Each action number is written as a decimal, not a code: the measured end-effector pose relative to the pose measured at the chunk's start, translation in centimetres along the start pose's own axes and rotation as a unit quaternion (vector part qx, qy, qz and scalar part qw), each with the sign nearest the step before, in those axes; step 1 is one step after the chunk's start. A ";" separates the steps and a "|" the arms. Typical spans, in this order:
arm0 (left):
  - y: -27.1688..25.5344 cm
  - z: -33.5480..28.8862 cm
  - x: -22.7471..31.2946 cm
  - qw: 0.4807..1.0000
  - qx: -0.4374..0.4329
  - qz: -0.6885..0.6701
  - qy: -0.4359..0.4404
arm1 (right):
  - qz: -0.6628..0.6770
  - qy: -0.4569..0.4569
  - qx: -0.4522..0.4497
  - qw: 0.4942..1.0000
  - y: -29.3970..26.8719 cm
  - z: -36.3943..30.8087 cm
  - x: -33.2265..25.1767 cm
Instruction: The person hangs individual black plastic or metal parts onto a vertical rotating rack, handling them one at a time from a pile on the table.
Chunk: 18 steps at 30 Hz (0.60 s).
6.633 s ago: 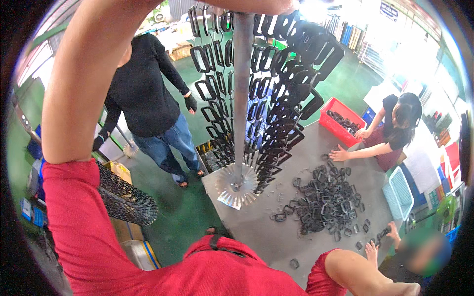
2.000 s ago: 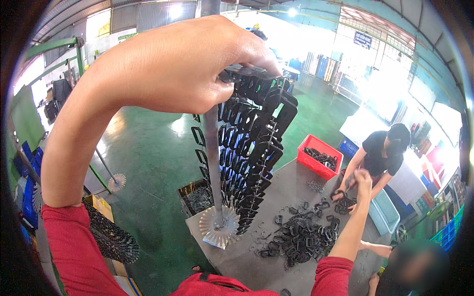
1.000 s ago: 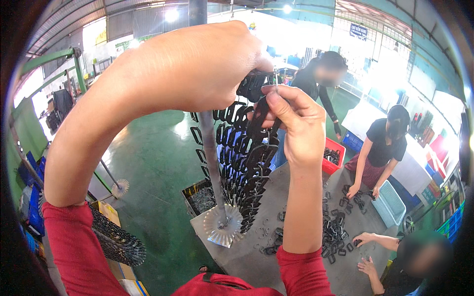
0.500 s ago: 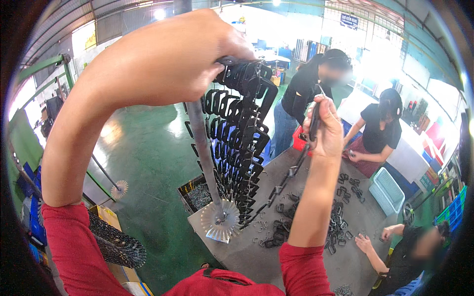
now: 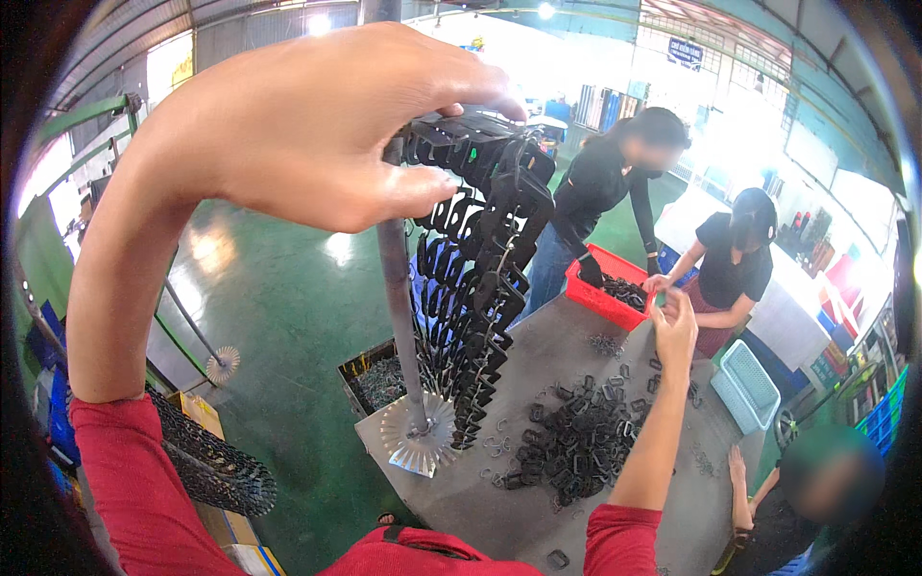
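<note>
Black flat plastic loop pieces [image 5: 480,288] are hanging in strings down the upright grey metal pole [image 5: 399,307], long axis vertical. Left hand [image 5: 307,125] is curling its fingers around the pole's top. Right hand [image 5: 675,326], beyond the pole above the grey table [image 5: 538,518], is pinching something small; what, I cannot tell. Risk: jostling the pole could shake strings loose.

Grey table [image 5: 672,518] — black clips [image 5: 576,451], red tray [image 5: 605,298], pole stand [image 5: 420,444].

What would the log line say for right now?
left hand: up on rack pole | right hand: over black parts pile | table
</note>
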<state>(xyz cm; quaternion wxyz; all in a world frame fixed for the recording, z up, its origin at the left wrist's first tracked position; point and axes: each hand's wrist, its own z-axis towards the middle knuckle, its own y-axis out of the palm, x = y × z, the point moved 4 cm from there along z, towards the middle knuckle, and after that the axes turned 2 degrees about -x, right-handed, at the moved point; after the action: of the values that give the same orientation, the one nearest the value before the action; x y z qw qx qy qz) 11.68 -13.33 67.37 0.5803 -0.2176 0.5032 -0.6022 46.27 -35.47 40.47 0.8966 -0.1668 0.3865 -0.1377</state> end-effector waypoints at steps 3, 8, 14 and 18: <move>1.0 0.8 -0.1 0.995 -0.052 0.081 -0.004 | 0.244 -0.063 0.011 0.968 1.1 -2.2 -16.8; 1.1 2.4 0.2 0.996 -0.049 0.073 -0.029 | 0.174 -0.257 0.091 0.946 0.1 -4.4 -29.1; 1.2 2.0 0.4 0.993 -0.048 0.087 -0.059 | 0.226 -0.223 0.086 0.944 3.2 -3.7 -31.0; 1.5 1.7 -0.4 0.990 -0.077 0.073 -0.089 | 0.188 -0.238 0.120 0.945 4.2 -3.4 -31.6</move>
<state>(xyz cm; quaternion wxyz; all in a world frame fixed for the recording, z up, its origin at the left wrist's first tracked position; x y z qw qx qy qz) 13.89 -13.25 66.90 0.6468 -0.2776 0.5088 -0.4957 23.24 -20.44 57.02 0.9854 -0.0100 0.1669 0.0316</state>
